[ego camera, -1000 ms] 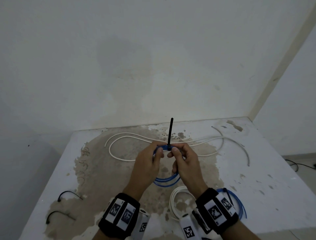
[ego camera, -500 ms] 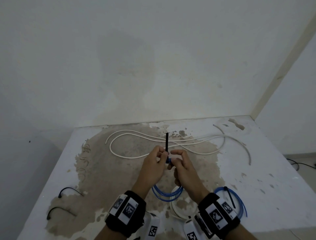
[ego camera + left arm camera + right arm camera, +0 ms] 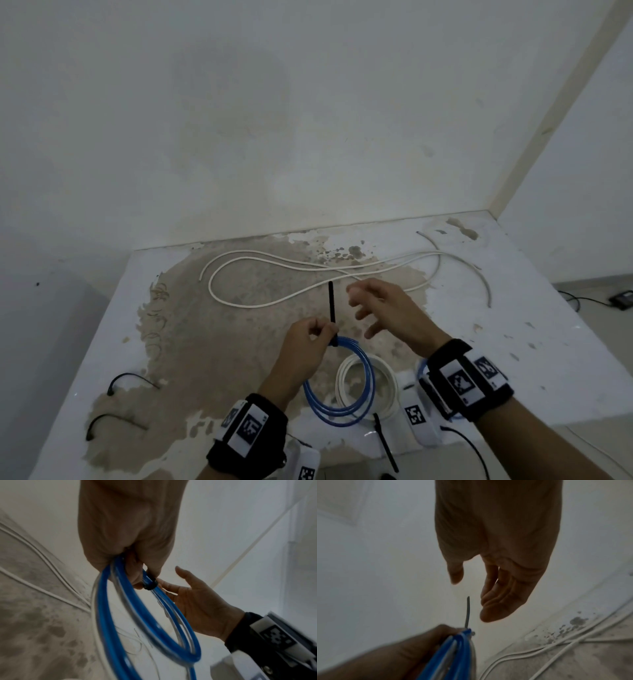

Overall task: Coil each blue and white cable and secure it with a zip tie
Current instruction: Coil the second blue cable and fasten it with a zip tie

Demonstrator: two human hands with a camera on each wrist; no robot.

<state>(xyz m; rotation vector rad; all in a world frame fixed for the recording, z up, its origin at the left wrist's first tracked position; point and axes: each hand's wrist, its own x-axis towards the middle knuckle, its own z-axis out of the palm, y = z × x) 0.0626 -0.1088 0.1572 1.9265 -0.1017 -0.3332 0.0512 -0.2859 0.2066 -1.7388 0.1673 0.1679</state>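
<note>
My left hand [image 3: 317,334] grips a coiled blue cable [image 3: 363,383] at its top, where a black zip tie [image 3: 331,306] binds it and its tail sticks straight up. In the left wrist view the blue coil [image 3: 145,622] hangs below my fist, the tie head [image 3: 150,584] beside my fingers. My right hand [image 3: 371,308] hovers just right of the tie tail with fingers spread, holding nothing; the right wrist view shows that right hand [image 3: 471,595] apart from the tail [image 3: 467,611]. A loose white cable [image 3: 308,274] sprawls across the far table.
A coiled white cable [image 3: 387,380] lies on the table under the blue coil. Another blue coil [image 3: 423,371] peeks out by my right wrist. Two spare black zip ties [image 3: 126,380] lie at the front left, one more [image 3: 385,442] near the front edge.
My right hand has let go of the zip tie and opened, drifting right. The left hand has carried the tied blue coil down and toward me.
</note>
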